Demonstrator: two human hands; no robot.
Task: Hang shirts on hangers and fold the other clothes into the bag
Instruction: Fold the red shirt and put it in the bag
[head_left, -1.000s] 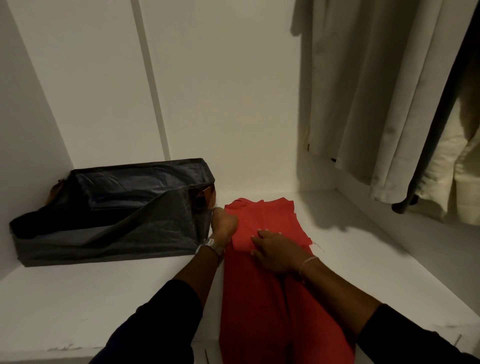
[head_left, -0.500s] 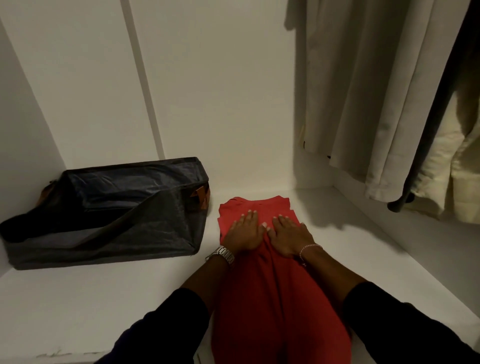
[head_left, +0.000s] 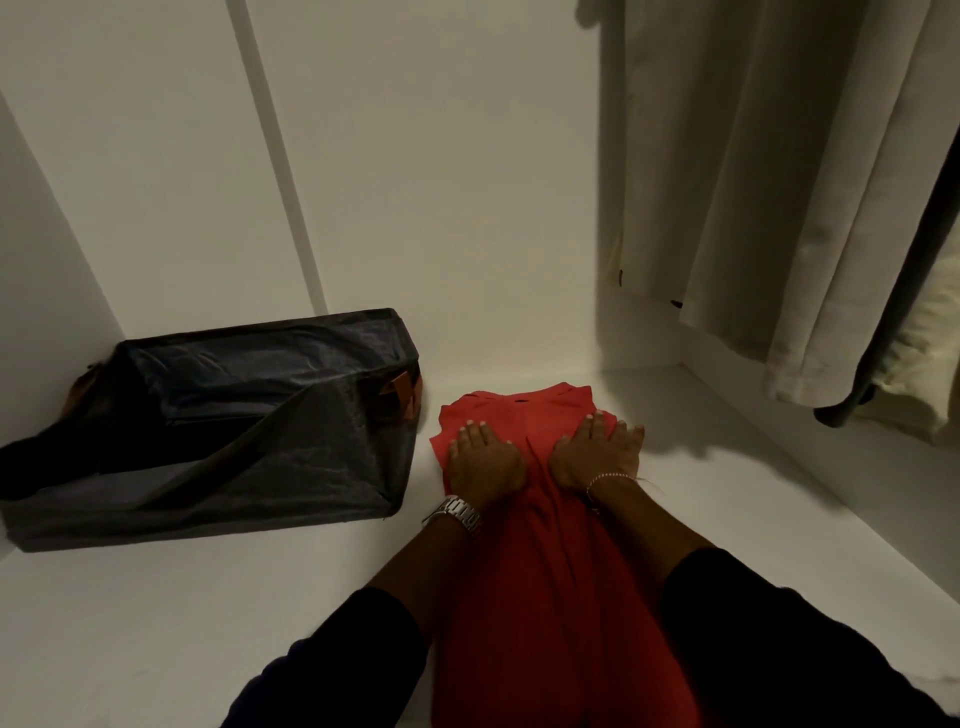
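Pressing flat with straight fingers, the left hand (head_left: 485, 460) and right hand (head_left: 597, 449) rest side by side on the red garment (head_left: 540, 597), the dark bag (head_left: 218, 426) lying at nine o'clock.

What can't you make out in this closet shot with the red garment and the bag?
Head view only:
- Red garment: near end cut off by the bottom edge; arms cover its sides.
- Dark bag: contents hidden by its collapsed cover.
- Hanging clothes: hangers cut off by the top edge.
- Wristwatch: face too small.

Bag (head_left: 218, 415) left of garment (head_left: 540, 571)
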